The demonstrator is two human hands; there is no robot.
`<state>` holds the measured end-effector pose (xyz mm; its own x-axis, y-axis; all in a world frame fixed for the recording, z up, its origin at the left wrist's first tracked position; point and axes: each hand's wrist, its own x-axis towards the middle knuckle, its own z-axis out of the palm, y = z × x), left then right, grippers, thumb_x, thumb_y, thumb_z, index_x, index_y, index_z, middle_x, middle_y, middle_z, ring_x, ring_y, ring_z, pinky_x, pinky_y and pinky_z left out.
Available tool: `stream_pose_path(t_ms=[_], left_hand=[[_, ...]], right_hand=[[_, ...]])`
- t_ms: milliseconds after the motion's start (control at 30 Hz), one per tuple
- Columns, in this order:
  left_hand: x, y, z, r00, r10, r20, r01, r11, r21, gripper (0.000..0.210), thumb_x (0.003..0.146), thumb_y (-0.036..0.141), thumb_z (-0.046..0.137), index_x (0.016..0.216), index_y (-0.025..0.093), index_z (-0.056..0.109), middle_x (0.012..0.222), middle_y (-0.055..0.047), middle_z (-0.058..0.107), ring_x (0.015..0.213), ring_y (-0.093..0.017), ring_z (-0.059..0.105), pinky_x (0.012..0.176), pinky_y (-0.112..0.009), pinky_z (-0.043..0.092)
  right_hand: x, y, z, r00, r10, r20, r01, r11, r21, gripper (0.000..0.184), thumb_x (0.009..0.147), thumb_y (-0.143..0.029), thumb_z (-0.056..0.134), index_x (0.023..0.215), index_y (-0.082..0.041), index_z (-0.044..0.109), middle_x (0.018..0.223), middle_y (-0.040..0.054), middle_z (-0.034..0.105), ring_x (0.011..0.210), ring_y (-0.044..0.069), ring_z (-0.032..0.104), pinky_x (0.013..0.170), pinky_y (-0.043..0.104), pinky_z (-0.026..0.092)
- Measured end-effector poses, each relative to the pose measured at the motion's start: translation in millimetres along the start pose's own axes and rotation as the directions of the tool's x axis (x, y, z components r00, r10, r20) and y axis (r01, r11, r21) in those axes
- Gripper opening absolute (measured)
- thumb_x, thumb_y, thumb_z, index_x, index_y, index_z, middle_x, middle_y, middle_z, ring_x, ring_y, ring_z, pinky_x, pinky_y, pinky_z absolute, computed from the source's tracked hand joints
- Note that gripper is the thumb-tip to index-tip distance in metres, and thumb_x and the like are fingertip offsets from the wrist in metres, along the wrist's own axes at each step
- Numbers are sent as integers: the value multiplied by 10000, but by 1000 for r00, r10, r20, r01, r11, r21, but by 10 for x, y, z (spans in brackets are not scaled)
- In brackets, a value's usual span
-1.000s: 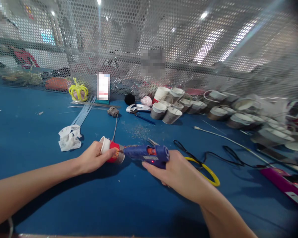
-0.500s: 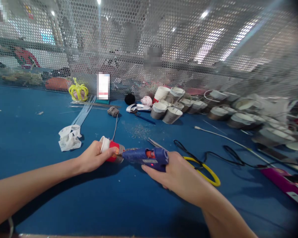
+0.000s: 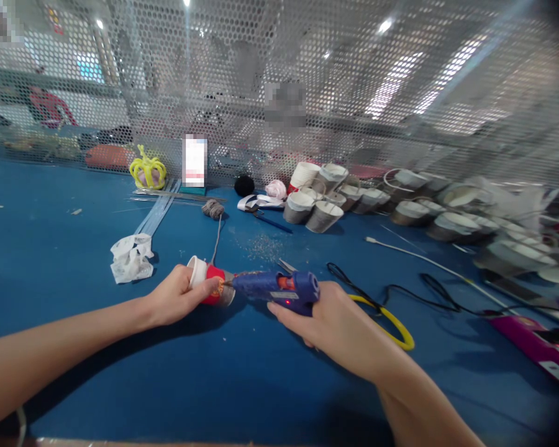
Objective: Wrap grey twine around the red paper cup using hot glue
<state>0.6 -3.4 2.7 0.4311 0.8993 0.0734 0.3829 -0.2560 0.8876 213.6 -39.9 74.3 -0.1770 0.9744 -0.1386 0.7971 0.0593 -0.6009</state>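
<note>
A red and white paper cup (image 3: 213, 273) lies on its side in my left hand (image 3: 179, 295), its rim toward the left, with the fingers reaching into its mouth and the thumb on the outside. Grey yarn covers the base end of the cup. From there a strand runs back to a small ball of grey yarn (image 3: 212, 209). My right hand (image 3: 338, 326) grips a blue glue gun (image 3: 279, 292) with a red light lit on its side. Its nozzle points left at the cup, close to my left thumb; whether it touches cannot be made out.
Scissors (image 3: 286, 266) lie partly hidden behind the glue gun. Several grey-wrapped cups (image 3: 325, 217) stand at the back right. A purple power strip (image 3: 531, 347), black cable (image 3: 435, 302) and yellow ring (image 3: 400, 329) lie right; crumpled white paper (image 3: 131, 259) lies left. Perforated metal (image 3: 242, 68) closes the back.
The glue gun has shifted slightly up and to the right, its body tilting a little. My left hand and the cup have hardly moved.
</note>
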Motion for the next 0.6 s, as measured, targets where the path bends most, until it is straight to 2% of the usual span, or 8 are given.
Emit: stream_pose_path(t_ms=[233,600], left_hand=[[8,-10,-4,999,25,22,-26,998,50,362,795,369,355,553,120,455,518,41,322,484,-64,278,436,-184,253],[-21,24,9,995,94,29,-97,981,169,353,797,330,363,497,150,313,495,63,238,464,-54,212,413,-183,196]], right_hand=[[29,8,17,1000,-6,-13,5,1000,-18,347,703,-376,493,438,-191,367,357,-45,418,311,65,360,326,201,274],[59,24,50,998,-31,-49,31,1000,-4,361,715,-374,476,428,-190,359,340,-41,418,315,64,360,322,192,287]])
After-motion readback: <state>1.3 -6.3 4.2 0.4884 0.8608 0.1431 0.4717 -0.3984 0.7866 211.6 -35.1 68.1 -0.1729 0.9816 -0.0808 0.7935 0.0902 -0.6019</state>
